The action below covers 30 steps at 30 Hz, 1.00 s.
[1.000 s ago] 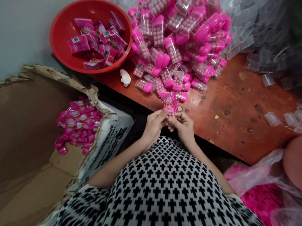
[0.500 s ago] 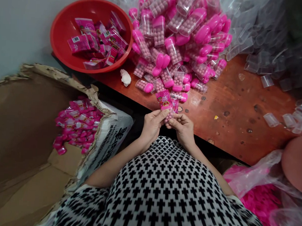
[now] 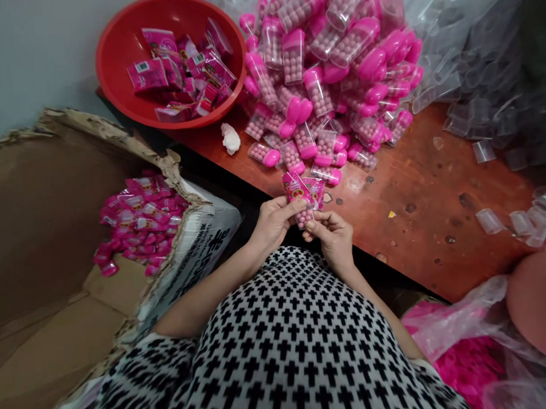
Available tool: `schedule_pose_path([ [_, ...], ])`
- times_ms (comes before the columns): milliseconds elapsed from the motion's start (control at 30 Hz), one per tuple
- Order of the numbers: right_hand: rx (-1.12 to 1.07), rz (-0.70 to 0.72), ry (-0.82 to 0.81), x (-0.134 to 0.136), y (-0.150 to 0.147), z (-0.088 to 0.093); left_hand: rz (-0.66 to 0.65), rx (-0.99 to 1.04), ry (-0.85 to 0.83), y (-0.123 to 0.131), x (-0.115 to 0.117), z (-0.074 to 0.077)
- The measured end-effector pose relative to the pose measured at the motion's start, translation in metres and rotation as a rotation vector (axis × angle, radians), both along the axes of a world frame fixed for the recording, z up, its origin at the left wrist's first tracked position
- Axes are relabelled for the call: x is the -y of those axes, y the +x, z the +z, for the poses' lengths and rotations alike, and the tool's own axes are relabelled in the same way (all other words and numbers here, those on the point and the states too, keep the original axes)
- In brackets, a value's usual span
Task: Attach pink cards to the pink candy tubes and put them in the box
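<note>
Close to my lap, both hands hold a small clear candy bottle (image 3: pixel 304 217) filled with pink balls. A pink printed wrapper (image 3: pixel 295 185) covers its far part, and another pink printed piece (image 3: pixel 317 191) sits beside it on the right. My left hand (image 3: pixel 272 224) is closed, its thumb pressing on the bottle from the left. My right hand (image 3: pixel 333 237) pinches the bottle's near right side, fingers curled. Just beyond lies a heap of pink-capped candy bottles (image 3: pixel 318 92) on the red-brown table (image 3: pixel 416 235). The bottle's near end is partly hidden by fingers.
A red bowl (image 3: pixel 106 95) of pink-wrapped packs stands at the back left. Below it, a torn cardboard box (image 3: pixel 39 176) holds wrapped bottles (image 3: pixel 141 217). Clear empty tubes (image 3: pixel 489 220) lie on the right. A plastic bag (image 3: pixel 470 352) of pink pieces sits at lower right.
The wrapper now sits lower over the bottle, and the second pink piece shows more on the right. Both hands keep their hold. The view has shifted slightly.
</note>
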State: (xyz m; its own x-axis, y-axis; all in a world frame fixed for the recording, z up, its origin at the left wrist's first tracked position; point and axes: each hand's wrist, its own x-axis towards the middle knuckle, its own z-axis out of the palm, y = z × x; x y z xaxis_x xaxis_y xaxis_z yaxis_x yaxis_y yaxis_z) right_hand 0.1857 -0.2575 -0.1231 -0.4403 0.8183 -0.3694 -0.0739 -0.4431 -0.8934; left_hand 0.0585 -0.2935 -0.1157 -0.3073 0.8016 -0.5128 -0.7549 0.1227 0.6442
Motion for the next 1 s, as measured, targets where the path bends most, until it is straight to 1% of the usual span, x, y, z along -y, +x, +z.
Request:
schedule_pose_path([
  [100, 0.107, 0.02, 0.136, 0.002, 0.002, 0.001, 0.052, 0.035, 0.011, 0.0, -0.003, 0.001],
  [167, 0.135, 0.037, 0.18, 0.003, 0.002, 0.002, 0.084, 0.054, 0.015, 0.0, -0.005, 0.002],
  [267, 0.074, 0.044, 0.114, 0.005, -0.001, 0.004, 0.097, 0.047, 0.022, 0.003, -0.005, 0.002],
  [433, -0.021, -0.029, 0.006, 0.005, -0.007, 0.001, 0.021, 0.094, 0.017, 0.011, 0.001, 0.002],
  [600, -0.036, -0.045, 0.028, -0.004, -0.011, -0.004, -0.007, 0.118, 0.062, 0.015, 0.004, 0.001],
  [700, -0.051, 0.004, 0.057, -0.009, -0.016, -0.003, -0.06, 0.134, 0.07, 0.015, 0.006, 0.002],
  [767, -0.074, 0.064, 0.063, -0.01, -0.019, 0.0, -0.078, 0.136, 0.07, 0.009, 0.012, 0.008],
  [800, -0.086, 0.09, 0.064, -0.011, -0.02, 0.001, -0.05, 0.123, 0.074, 0.004, 0.016, 0.012],
  [833, -0.094, 0.107, 0.069, -0.011, -0.019, 0.003, 0.016, 0.092, 0.083, -0.004, 0.021, 0.017],
  [900, -0.087, 0.109, 0.094, -0.013, -0.016, 0.006, 0.258, -0.021, 0.106, -0.025, 0.034, 0.027],
  [967, -0.046, 0.059, 0.127, -0.018, -0.009, 0.008, 0.542, -0.171, 0.111, -0.046, 0.046, 0.032],
  [1000, -0.019, 0.025, 0.141, -0.02, -0.005, 0.008, 0.615, -0.217, 0.096, -0.054, 0.05, 0.031],
])
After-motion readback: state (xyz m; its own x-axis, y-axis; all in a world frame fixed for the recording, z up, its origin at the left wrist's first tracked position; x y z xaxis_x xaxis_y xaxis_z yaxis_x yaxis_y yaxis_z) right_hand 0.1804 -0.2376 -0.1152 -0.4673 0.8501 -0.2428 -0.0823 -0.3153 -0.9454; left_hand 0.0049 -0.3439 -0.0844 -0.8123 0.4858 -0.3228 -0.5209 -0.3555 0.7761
